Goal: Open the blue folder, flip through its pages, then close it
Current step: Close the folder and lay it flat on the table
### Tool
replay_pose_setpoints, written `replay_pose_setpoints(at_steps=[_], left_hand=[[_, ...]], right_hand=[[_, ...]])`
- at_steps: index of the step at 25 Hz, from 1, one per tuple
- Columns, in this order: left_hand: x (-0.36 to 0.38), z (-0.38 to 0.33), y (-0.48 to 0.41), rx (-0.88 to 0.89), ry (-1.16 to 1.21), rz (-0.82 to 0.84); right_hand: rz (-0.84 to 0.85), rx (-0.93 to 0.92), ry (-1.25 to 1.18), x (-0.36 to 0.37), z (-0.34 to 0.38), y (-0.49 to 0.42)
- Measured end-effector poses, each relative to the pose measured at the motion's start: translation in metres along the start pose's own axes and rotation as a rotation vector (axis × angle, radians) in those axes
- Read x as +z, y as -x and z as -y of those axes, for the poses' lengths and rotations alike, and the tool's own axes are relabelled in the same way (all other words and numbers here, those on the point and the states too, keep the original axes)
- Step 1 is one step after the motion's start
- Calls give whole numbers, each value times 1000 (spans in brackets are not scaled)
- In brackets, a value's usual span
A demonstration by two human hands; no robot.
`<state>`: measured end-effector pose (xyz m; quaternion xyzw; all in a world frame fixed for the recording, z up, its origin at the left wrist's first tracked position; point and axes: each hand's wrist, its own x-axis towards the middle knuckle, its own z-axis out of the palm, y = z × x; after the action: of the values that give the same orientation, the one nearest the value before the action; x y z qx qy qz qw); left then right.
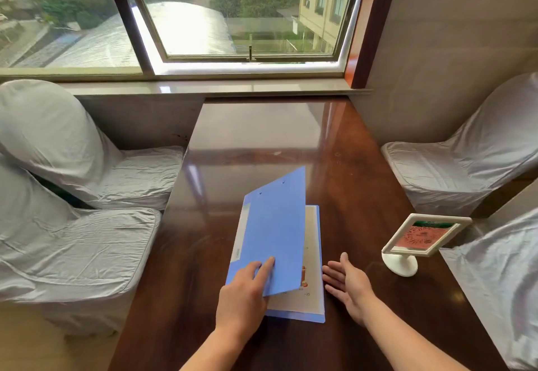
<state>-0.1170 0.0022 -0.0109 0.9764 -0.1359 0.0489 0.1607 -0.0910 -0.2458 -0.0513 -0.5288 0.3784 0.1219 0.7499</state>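
A blue folder lies on the dark wooden table, near its front edge. Its front cover is raised at an angle, hinged along the left spine. Under the cover a strip of a pale printed page shows on the right. My left hand grips the cover's lower left edge, with fingers on top of the cover and the thumb hidden under it. My right hand hovers open just right of the folder's lower right side, palm facing the folder and fingers spread, not touching it.
A white framed sign stand stands on the table to the right of the folder. Grey-covered chairs flank the table, two on the left and others on the right. A window ledge runs along the far end.
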Motion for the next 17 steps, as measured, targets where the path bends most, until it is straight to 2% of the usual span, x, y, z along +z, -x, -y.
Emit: replay_pose_setpoints(at_steps=[3, 6, 11, 14, 16, 17], left_hand=[[8, -11, 1, 73, -103, 72], [23, -16, 1, 60, -94, 143], [42, -10, 5, 59, -130, 242], [37, -3, 7, 56, -9, 327], [34, 8, 10, -39, 195, 199], [33, 15, 8, -147, 269, 102]], right_hand=[[18, 6, 5, 1, 1, 1], [47, 10, 35, 3, 3, 2], [113, -67, 254, 6, 4, 1], [140, -149, 319, 11, 5, 0], [136, -172, 305, 14, 9, -1], [128, -180, 301, 15, 12, -3]])
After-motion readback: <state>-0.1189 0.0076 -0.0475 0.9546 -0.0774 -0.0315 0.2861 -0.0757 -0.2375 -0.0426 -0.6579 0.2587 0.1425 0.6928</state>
